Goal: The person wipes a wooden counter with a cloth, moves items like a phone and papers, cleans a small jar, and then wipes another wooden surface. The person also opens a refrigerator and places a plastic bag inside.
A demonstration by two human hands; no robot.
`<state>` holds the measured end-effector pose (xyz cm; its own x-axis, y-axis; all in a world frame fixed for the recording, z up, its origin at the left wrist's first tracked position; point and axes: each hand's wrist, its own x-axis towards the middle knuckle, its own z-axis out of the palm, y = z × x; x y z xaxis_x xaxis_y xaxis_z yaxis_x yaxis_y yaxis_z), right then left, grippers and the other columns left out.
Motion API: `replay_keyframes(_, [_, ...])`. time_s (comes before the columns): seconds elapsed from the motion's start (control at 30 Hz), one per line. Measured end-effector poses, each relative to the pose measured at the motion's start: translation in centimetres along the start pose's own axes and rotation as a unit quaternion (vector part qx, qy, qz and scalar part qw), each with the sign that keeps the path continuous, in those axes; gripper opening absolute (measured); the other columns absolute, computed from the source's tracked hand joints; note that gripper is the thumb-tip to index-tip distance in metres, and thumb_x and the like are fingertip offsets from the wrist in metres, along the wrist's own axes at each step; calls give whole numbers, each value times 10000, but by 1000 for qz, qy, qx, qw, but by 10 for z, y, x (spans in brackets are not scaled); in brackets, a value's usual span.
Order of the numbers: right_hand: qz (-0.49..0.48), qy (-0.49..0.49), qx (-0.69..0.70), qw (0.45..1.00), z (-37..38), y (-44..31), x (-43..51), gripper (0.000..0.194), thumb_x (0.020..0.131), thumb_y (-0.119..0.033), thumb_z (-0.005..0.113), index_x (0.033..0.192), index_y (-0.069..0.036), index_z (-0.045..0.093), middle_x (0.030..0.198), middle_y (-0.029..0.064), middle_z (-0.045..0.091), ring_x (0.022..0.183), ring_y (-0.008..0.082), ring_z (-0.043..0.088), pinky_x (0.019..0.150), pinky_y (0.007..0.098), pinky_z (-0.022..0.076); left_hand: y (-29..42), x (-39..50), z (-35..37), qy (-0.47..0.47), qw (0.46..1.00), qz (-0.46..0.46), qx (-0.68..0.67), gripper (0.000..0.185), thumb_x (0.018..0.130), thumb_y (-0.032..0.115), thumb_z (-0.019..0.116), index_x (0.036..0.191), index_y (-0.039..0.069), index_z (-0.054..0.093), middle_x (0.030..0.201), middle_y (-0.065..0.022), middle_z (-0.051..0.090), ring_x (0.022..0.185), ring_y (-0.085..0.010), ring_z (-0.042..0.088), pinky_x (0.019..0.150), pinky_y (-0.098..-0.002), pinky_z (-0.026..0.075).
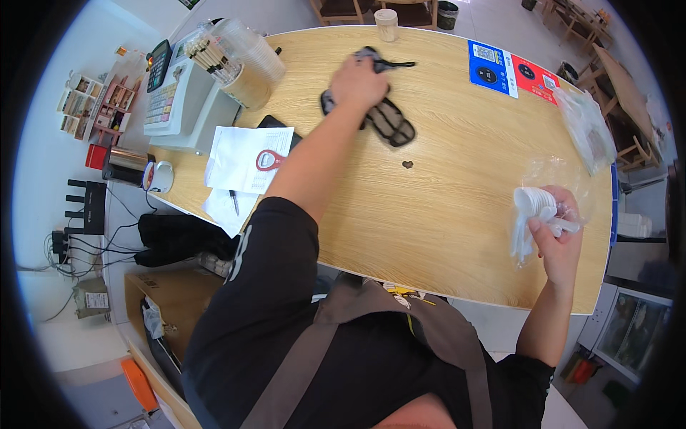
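Near the back of the wooden table, my left hand (pixel 358 80) is closed over a dark mesh fabric item with black edging (pixel 394 122). A black strap sticks out beyond the fingers; the palm hides the item's middle, and both are slightly blurred. At the right side, my right hand (pixel 560 236) grips a bundle of white plastic spoons (pixel 536 201) in a clear plastic bag (pixel 552 171). The nested spoon bowls face up and left, above the thumb. A small dark brown piece (pixel 408 164) lies on the table between the hands.
A cash register (pixel 185 107), a container of wrapped sticks (pixel 246 86) and stacked clear cups (pixel 262 59) stand left. Papers (pixel 241 161) with a red bottle opener (pixel 269 160) lie nearby. A lidded jar (pixel 386 26), payment signs (pixel 493 69) and a plastic bag (pixel 587 128) line the far edges.
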<state>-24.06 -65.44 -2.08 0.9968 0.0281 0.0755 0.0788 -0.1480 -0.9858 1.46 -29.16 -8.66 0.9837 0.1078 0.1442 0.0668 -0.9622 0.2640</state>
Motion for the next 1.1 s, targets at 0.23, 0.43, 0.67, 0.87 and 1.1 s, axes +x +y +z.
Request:
replay_keyframes(0.23, [-69,-33,-48,996,36,-17,66,440,925,-69,777,1318,-24,583,1131,28,662,1061,120,631,910,289,527,116,-135,16,-87,915,373,-127,553,839,284,662,1369,130,669,1463,-146,591,1413,-337,504,1177,-484,390])
replay_keyframes(0.43, [-107,-220,-228,942,185,-24,174,519,884,-270,803,1290,-15,604,1103,184,724,1011,259,724,863,390,583,118,-158,18,-141,903,341,-221,532,894,370,690,1358,118,634,1461,-167,587,1422,-376,479,1182,-520,373])
replay_keyframes(0.67, [-187,-440,-381,791,295,-21,188,775,834,-503,835,1441,-89,590,1330,213,678,1242,368,652,1052,467,523,111,-151,17,-134,850,343,-375,627,932,460,684,1456,128,590,1588,-195,473,1472,-381,428,1221,-513,332])
replay_keyframes(0.87, [-152,-177,-459,857,266,-37,318,915,829,-547,830,1557,-113,483,1482,202,580,1333,392,606,1101,485,506,109,-145,11,-178,889,404,-119,512,988,304,562,1465,127,615,1600,-121,486,1547,-285,364,1295,-487,215])
replay_keyframes(1.1, [-82,-94,-573,810,250,13,420,803,869,-417,781,1564,-172,462,1452,231,606,1316,405,621,1098,485,510,113,-120,26,-149,914,350,-141,523,1006,322,513,1488,134,590,1589,-95,514,1555,-268,344,1290,-510,195])
